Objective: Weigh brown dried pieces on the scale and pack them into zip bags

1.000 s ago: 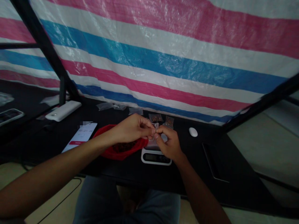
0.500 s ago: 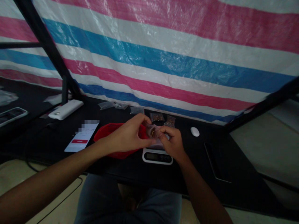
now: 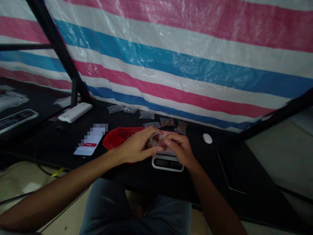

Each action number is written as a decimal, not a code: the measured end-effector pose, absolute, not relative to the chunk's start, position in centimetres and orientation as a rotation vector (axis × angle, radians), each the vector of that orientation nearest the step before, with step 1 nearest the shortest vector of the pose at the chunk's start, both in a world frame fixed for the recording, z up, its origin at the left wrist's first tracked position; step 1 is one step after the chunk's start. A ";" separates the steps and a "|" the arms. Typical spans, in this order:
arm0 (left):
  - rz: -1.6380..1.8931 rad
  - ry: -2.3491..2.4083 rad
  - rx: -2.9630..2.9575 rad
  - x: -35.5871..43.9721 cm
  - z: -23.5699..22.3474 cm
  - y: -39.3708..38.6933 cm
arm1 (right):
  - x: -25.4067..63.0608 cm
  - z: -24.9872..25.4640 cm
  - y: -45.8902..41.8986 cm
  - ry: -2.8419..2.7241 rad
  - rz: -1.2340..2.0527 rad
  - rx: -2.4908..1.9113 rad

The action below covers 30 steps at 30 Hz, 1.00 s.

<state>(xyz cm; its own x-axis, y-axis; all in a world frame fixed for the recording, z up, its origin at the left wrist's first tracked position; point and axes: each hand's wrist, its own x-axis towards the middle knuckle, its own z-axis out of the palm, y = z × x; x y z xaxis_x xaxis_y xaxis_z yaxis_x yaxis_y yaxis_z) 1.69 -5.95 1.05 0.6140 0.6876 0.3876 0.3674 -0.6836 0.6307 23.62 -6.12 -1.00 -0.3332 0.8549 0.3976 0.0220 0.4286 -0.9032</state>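
Sunk closer to one digital scale (image 3: 167, 162), left (image 3: 137, 147) and right hands (image 3: 180, 149) pinch one clear bag (image 3: 156, 139) (tightly).

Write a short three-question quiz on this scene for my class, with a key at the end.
1. True or false: the left hand and the right hand both touch the small clear bag.
2. Which is nearest the left hand? A: the phone. B: the red bag. C: the power bank.
3. Fill in the blank: from the person's view, the white mouse lies to the ___ of the scale.

Key: 1. True. 2. B. 3. Right.
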 end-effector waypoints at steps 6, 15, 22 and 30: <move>0.478 1.093 2.500 -1.4 4.1 -4.3 | 25.2 -1.3 -4.9 -1.562 1.069 -0.752; -0.464 1.429 2.783 -3.4 6.4 -2.6 | 25.6 -1.5 -4.4 -1.536 1.036 -0.781; -0.607 1.402 2.856 -2.1 7.0 -2.4 | 25.8 -1.5 -4.2 -1.551 1.025 -0.789; -0.745 1.310 2.999 -1.4 8.6 -2.5 | 25.8 -1.5 -4.0 -1.578 0.999 -0.828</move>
